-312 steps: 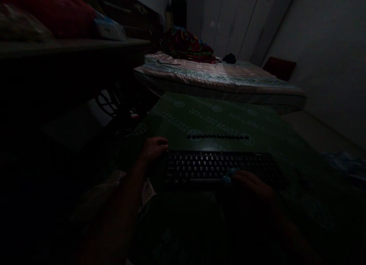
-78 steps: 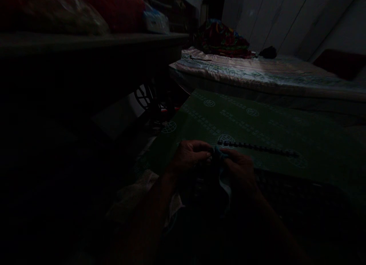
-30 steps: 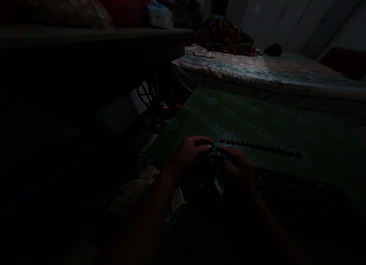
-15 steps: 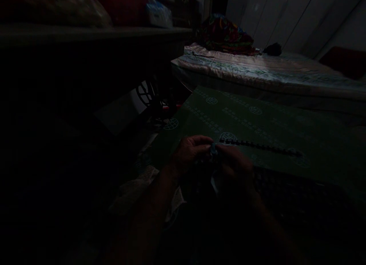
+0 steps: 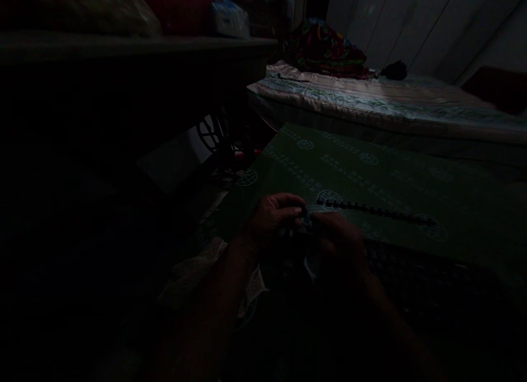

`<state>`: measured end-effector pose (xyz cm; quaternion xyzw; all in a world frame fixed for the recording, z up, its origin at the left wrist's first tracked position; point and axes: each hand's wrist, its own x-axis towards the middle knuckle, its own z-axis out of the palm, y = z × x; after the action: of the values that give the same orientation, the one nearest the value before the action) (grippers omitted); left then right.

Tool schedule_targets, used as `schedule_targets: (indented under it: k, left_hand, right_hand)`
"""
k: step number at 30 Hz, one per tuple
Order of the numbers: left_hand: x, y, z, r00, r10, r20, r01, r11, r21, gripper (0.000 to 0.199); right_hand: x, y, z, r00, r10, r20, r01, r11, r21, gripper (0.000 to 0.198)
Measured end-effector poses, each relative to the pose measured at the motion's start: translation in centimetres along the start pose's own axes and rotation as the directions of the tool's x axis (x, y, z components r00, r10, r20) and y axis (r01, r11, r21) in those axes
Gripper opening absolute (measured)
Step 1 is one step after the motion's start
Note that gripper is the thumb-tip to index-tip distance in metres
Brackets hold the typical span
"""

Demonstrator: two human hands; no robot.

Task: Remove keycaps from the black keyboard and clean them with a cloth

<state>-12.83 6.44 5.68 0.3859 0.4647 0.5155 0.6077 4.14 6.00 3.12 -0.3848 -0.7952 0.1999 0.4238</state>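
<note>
My left hand (image 5: pixel 275 216) is closed in a pinch, its fingertips on a small bluish-grey piece (image 5: pixel 306 219), too dark to make out. Facing it, my right hand (image 5: pixel 340 238) is closed too, with its fingertips at the same piece. A pale strip (image 5: pixel 311 265), perhaps cloth, hangs below the right fingers. Beneath and to the right of that hand lies a black keyboard (image 5: pixel 428 277), mostly lost in shadow. Beyond the hands, a row of small black blocks (image 5: pixel 376 211) that look like keycaps stretches across the green board (image 5: pixel 349 179).
A crumpled patterned cloth (image 5: pixel 201 261) lies by my left forearm. On the left is a table (image 5: pixel 197 47) bearing bags and a white-and-blue packet (image 5: pixel 229 20). Under it stands a spoked wheel (image 5: pixel 209 134). A bed (image 5: pixel 370 96) with piled fabric (image 5: pixel 321 50) is behind the board.
My right fingertips have drawn slightly back from the left ones, and the small piece between them shows darker. The row of blocks and the keyboard stay in place.
</note>
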Motion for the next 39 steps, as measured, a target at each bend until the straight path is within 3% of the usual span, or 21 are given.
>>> schedule_targets:
  k: [2, 4, 8, 11, 13, 16, 22, 26, 32, 39]
  left_hand:
    - [0.0, 0.2, -0.3, 0.998, 0.031, -0.047, -0.03, 0.999, 0.013, 0.025]
    - [0.1, 0.4, -0.5, 0.995, 0.058, -0.079, -0.057, 0.998, 0.018, 0.025]
    - [0.2, 0.4, -0.7, 0.995, 0.061, -0.074, -0.057, 0.997, 0.047, 0.024]
    - [0.0, 0.3, -0.6, 0.997, 0.052, -0.059, -0.046, 0.995, 0.094, 0.023]
    - [-0.1, 0.4, -0.6, 0.998, 0.053, -0.044, -0.047, 0.99, 0.131, 0.022]
    - [-0.3, 0.5, -0.5, 0.999, 0.038, -0.024, -0.033, 0.983, 0.183, 0.022]
    - [-0.3, 0.4, -0.6, 1.0, -0.002, 0.023, -0.002, 0.982, 0.191, 0.02]
    - [-0.1, 0.1, -0.9, 0.999, 0.019, 0.046, -0.028, 0.978, 0.204, 0.021]
    - [0.0, -0.2, -1.0, 0.997, 0.051, 0.057, -0.06, 0.981, 0.186, 0.018]
    - [-0.3, 0.1, -1.0, 0.998, 0.016, 0.06, -0.026, 0.985, 0.173, 0.016]
  right_hand:
    - [0.2, 0.3, -0.6, 0.996, 0.018, 0.083, -0.017, 1.0, -0.012, 0.03]
    - [0.4, 0.3, -1.4, 0.968, 0.058, 0.242, -0.047, 0.998, -0.053, 0.029]
    - [0.6, -0.8, -2.9, 0.837, 0.116, 0.534, -0.025, 0.984, -0.175, 0.023]
    - [0.7, -2.3, -3.8, 0.751, 0.097, 0.653, 0.022, 0.985, -0.171, 0.019]
    - [0.8, -3.0, -4.3, 0.718, 0.095, 0.689, 0.013, 0.989, -0.15, 0.017]
    - [1.1, -3.5, -4.8, 0.74, 0.112, 0.663, -0.072, 0.994, -0.088, 0.024]
    - [1.6, -2.5, -2.9, 0.92, 0.248, 0.303, -0.26, 0.966, -0.001, 0.024]
    - [1.8, -1.5, -0.8, 0.954, 0.243, 0.173, -0.259, 0.962, 0.08, 0.023]
    - [2.3, -0.6, 0.4, 0.939, 0.302, 0.164, -0.327, 0.931, 0.159, 0.02]
    - [3.3, -1.2, -0.2, 0.821, 0.464, 0.332, -0.567, 0.734, 0.374, 0.025]
